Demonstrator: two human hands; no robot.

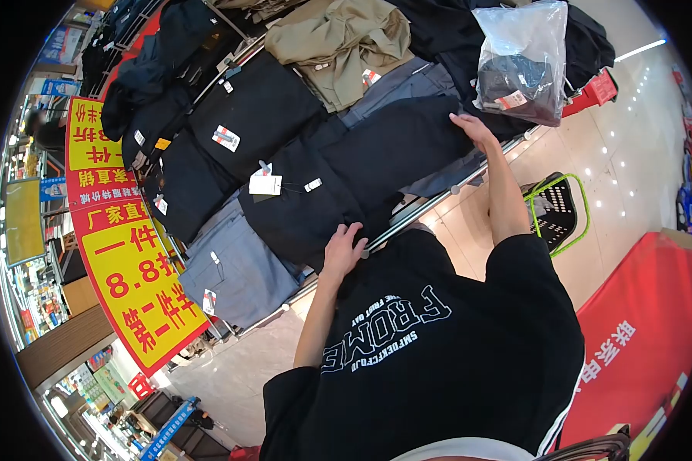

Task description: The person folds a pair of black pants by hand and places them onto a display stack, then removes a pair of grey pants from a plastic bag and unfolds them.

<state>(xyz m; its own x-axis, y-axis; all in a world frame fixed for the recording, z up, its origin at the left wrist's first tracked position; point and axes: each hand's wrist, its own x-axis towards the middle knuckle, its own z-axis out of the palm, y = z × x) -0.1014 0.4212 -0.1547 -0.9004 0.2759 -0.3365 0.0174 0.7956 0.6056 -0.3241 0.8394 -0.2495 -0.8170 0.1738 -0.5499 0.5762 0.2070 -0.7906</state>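
A pair of black trousers point(384, 157) lies stretched across the clothes rack, with white tags near its waist end. At the far right end of a leg, my right hand point(475, 132) is closed on the cloth, thumb on top and the other fingers partly hidden. My left hand point(344, 247) rests on the near edge of the black trousers by the metal rail, fingers bent and slightly apart. Folded black trousers point(257, 107) with a tag lie behind, and folded grey trousers point(242, 265) sit to the left.
Khaki garments point(342, 46) are heaped at the back. A clear plastic bag point(521, 65) holding dark clothing lies at the back right. A black basket with a green rim point(557, 211) stands on the floor. Yellow-and-red signs point(134, 284) hang along the rack's left side.
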